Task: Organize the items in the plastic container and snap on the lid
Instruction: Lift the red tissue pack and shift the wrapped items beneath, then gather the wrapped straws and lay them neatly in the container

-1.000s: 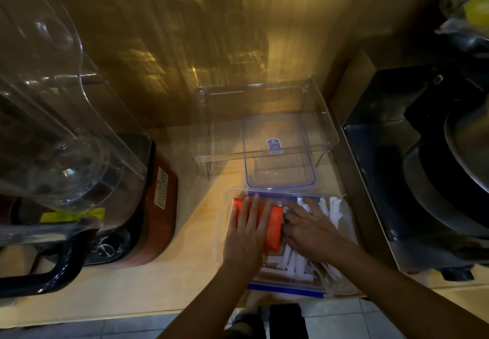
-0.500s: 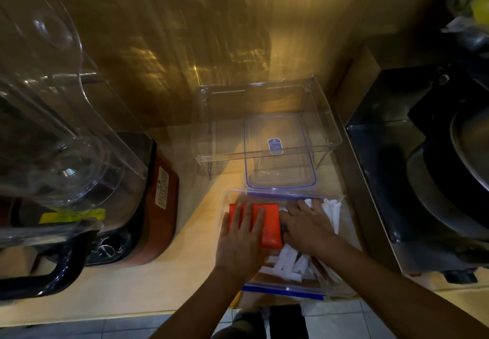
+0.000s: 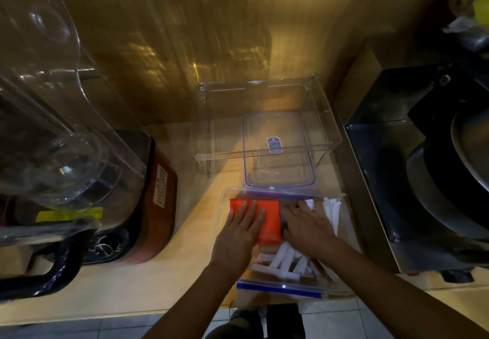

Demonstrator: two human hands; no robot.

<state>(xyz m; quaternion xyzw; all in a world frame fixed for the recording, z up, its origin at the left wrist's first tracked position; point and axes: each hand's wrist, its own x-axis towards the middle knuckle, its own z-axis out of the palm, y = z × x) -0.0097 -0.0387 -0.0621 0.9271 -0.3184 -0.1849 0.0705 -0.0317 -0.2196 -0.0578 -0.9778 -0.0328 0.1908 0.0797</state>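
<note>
A clear plastic container (image 3: 225,203) with blue clips sits at the counter's front edge. Inside it lies an orange-red packet (image 3: 272,219) at the left and several white paper sachets (image 3: 280,262) at the right and front. My left hand (image 3: 240,232) lies flat with straight fingers on the orange-red packet. Over the sachets just right of the packet, my right hand (image 3: 309,230) rests with fingers spread; its fingertips are partly hidden. The clear lid (image 3: 277,153) with a blue rim lies just behind the container, partly under a clear rack.
A clear acrylic rack (image 3: 264,119) stands over the lid at the back. A blender with a dark red base (image 3: 158,195) and large clear jar (image 3: 53,126) fills the left. A steel unit (image 3: 397,179) borders the right. Wooden counter (image 3: 158,285) lies in front of the blender.
Both hands have drawn slightly back toward me. The orange-red packet has shifted toward the container's back left corner, with more of it showing beyond my left fingers.
</note>
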